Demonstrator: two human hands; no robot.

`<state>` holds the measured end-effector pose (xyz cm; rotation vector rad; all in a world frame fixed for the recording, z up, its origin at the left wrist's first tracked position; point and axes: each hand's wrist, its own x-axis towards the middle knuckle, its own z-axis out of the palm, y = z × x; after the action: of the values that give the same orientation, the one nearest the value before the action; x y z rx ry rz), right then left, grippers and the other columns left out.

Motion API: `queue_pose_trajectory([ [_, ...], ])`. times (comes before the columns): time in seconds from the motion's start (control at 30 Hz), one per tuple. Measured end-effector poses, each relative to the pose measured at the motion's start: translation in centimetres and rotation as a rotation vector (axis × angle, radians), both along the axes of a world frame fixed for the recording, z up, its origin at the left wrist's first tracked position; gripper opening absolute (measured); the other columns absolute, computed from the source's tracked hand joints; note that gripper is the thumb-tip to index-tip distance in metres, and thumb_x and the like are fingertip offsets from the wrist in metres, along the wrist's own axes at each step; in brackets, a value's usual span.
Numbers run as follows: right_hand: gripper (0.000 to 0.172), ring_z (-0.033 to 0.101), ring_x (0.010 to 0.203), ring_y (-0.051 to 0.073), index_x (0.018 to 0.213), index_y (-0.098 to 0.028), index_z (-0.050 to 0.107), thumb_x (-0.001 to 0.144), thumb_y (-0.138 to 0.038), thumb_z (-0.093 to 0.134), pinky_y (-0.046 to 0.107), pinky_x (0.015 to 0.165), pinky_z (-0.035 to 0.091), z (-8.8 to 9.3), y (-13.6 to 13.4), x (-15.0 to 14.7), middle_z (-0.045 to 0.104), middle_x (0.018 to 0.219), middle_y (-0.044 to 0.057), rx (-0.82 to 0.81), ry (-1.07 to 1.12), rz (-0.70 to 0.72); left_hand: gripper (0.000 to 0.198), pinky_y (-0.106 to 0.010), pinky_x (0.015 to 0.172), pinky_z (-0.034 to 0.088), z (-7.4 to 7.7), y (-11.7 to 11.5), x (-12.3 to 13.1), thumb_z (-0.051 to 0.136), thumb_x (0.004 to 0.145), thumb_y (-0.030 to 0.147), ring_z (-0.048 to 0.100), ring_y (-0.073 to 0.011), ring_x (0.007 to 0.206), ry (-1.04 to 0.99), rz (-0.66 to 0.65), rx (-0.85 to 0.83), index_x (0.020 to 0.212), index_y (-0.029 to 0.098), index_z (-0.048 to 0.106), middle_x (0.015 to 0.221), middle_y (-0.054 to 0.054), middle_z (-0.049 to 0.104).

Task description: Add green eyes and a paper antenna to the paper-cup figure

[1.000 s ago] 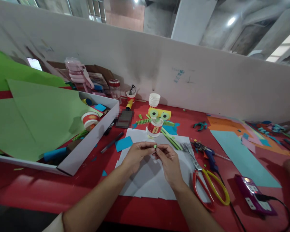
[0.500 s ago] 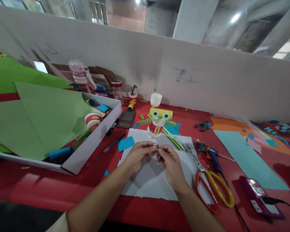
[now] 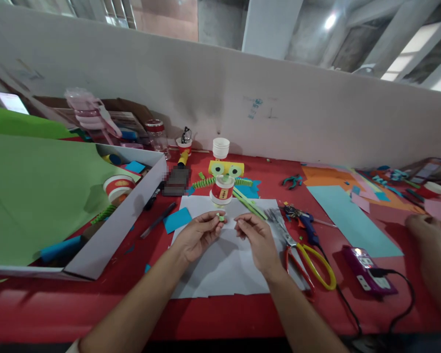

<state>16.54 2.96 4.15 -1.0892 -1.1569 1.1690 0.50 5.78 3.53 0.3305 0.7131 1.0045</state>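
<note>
My left hand pinches a small piece of folded light-green paper between thumb and fingertips, above the white paper sheet. A short gap away, my right hand has its thumb and fingers pressed together; whether anything is between them is hidden. Just beyond both hands stands a red-and-white paper cup with pleated green paper arms at its sides. Behind its rim is a yellow paper roll with two round green eyes. Green paper strips lie beside the cup.
Large scissors and a blue glue gun lie to the right, near a purple power box with a cable. A white box of craft pieces stands left. Another person's hand is at far right.
My hands have moved apart; the green paper now shows in the left fingers. The view has swung to the right, bringing another person's hand and arm into sight.
</note>
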Motion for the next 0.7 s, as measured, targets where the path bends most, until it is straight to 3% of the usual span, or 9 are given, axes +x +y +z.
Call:
queue_pose_trajectory([
  [0.1, 0.014, 0.060, 0.069, 0.017, 0.085, -0.020, 0.067, 0.081, -0.032, 0.061, 0.028, 0.064, 0.045, 2.0, -0.3, 4.0, 0.067, 0.076, 0.003, 0.119, -0.425, -0.134, 0.022, -0.012, 0.057, 0.055, -0.2, 0.1, 0.0, 0.052, 0.082, -0.005, 0.065, -0.0067, 0.057, -0.006, 0.019, -0.002, 0.078, 0.007, 0.070, 0.069, -0.007, 0.069],
  [0.17, 0.015, 0.062, 0.078, 0.020, 0.088, -0.021, 0.067, 0.081, -0.032, 0.058, 0.031, 0.072, 0.047, 2.6, -0.3, 7.8, 0.069, 0.087, 0.006, 0.147, -0.673, -0.328, 0.022, -0.012, 0.059, 0.056, -0.2, 0.2, 0.0, 0.053, 0.081, -0.006, 0.066, -0.0072, 0.060, -0.006, 0.032, 0.008, 0.076, 0.007, 0.070, 0.074, -0.008, 0.070],
  [0.23, 0.019, 0.063, 0.084, 0.021, 0.094, -0.019, 0.063, 0.081, -0.030, 0.054, 0.033, 0.076, 0.048, 2.3, 0.0, 11.5, 0.068, 0.094, 0.009, 0.031, -0.829, -0.480, 0.023, -0.012, 0.060, 0.056, -0.2, 0.2, 0.0, 0.053, 0.080, -0.008, 0.066, -0.0074, 0.060, 0.003, 0.044, 0.015, 0.076, 0.007, 0.070, 0.077, -0.008, 0.070],
  [0.3, 0.023, 0.062, 0.090, 0.023, 0.096, -0.018, 0.061, 0.078, -0.029, 0.053, 0.033, 0.079, 0.047, 1.4, 0.1, 14.5, 0.068, 0.098, 0.010, -0.220, -1.060, -0.542, 0.023, -0.012, 0.059, 0.057, -0.1, 0.2, 0.0, 0.052, 0.080, -0.008, 0.066, -0.0081, 0.060, 0.019, 0.051, 0.003, 0.075, 0.007, 0.070, 0.075, -0.009, 0.070],
  [0.47, 0.025, 0.063, 0.087, 0.029, 0.088, -0.016, 0.062, 0.065, -0.025, 0.063, 0.033, 0.070, 0.044, -0.4, 0.4, 17.4, 0.068, 0.087, 0.013, -0.366, -1.166, -0.529, 0.022, -0.013, 0.054, 0.056, 0.0, 0.0, -0.1, 0.056, 0.078, -0.007, 0.065, -0.0084, 0.057, 0.031, 0.034, 0.003, 0.078, 0.011, 0.070, 0.071, -0.006, 0.068],
  [0.63, 0.004, 0.061, 0.059, 0.024, 0.061, -0.019, 0.060, 0.059, -0.020, 0.063, 0.029, 0.053, 0.039, -0.2, 1.6, 17.8, 0.058, 0.050, 0.003, -0.433, -1.129, -0.487, 0.019, -0.014, 0.055, 0.056, -0.3, 0.0, -0.4, 0.061, 0.075, -0.006, 0.064, -0.0083, 0.059, -0.017, 0.016, 0.075, 0.072, 0.012, 0.068, 0.071, -0.005, 0.067],
  [0.7, 0.011, 0.057, 0.047, 0.020, 0.050, -0.021, 0.054, 0.058, -0.020, 0.060, 0.027, 0.047, 0.037, 0.3, 1.7, 18.0, 0.050, 0.039, -0.001, -0.411, -1.069, -0.467, 0.018, -0.015, 0.055, 0.056, -0.4, 0.0, -0.5, 0.061, 0.075, -0.005, 0.065, -0.0092, 0.059, -0.042, -0.010, 0.095, 0.076, 0.012, 0.069, 0.071, -0.005, 0.067],
])
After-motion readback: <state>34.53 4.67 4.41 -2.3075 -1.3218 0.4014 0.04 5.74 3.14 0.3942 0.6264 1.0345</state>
